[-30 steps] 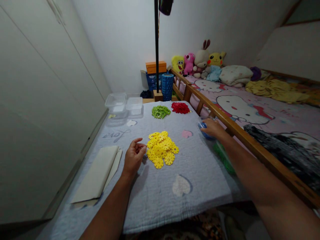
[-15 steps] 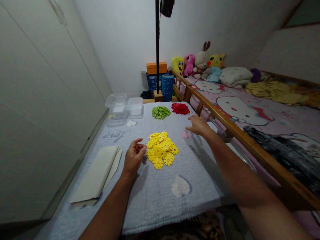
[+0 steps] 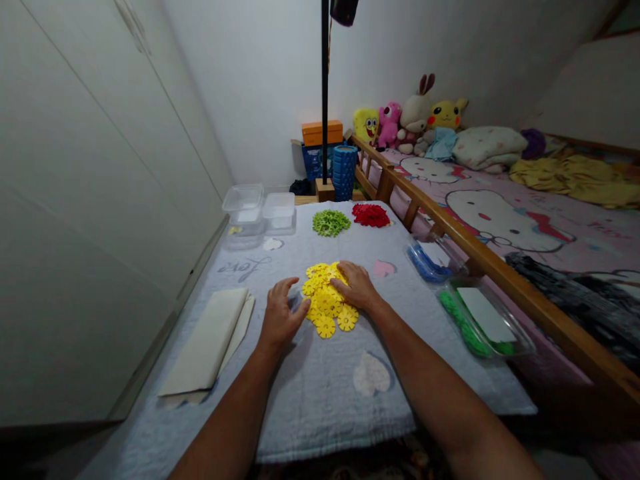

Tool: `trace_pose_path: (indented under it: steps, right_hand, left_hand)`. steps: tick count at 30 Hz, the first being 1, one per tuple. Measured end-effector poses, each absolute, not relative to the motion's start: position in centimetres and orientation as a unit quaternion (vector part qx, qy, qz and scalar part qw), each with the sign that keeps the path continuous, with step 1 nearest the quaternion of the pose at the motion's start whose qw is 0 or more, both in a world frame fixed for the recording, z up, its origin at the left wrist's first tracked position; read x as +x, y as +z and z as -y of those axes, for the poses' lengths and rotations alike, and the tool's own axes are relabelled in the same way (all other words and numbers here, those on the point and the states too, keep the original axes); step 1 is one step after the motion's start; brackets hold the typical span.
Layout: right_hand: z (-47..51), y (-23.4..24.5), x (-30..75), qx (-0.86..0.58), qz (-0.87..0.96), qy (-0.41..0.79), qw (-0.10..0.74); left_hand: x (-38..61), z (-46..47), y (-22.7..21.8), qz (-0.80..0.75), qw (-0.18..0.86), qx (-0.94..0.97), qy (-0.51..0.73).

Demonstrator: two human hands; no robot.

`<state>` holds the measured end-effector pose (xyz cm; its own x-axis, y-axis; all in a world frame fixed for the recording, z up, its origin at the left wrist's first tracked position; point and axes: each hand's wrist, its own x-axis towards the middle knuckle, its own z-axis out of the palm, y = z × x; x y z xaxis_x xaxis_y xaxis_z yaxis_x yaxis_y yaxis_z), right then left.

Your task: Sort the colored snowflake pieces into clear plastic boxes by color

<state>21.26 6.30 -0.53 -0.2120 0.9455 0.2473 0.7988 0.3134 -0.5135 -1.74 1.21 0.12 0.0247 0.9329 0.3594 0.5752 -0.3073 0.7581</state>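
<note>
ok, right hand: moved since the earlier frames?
Yes: leftward. Against the pink heart printed on the cloth, the right hand has gone from mostly right of it to its left, now at the yellow disc pile.

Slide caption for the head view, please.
Right hand on yellow pieces, left hand beside them; green pile, red pile behind.

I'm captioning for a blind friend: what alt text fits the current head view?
A person's right hand touches a pile of yellow discs on a patterned cloth, the left hand close beside it. Behind lie a light green pile and a red pile; clear boxes holding blue pieces and green pieces sit at right.
</note>
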Motion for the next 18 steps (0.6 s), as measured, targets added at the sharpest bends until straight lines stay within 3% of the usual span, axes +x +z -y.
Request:
trace_pose_path:
  steps: [8,18]
  right_hand:
    - [-6.1,-1.2,21.6,-0.534,0.770,0.159,0.312]
    - [-6.1,-1.0,21.9,-0.476,0.779,0.209,0.350]
  left_hand:
    - [-1.3,-1.5,-2.6,-0.532,0.186,0.769,0.303]
    - [-0.1,-0.3,-1.3,-0.509,0.127,0.822,0.222]
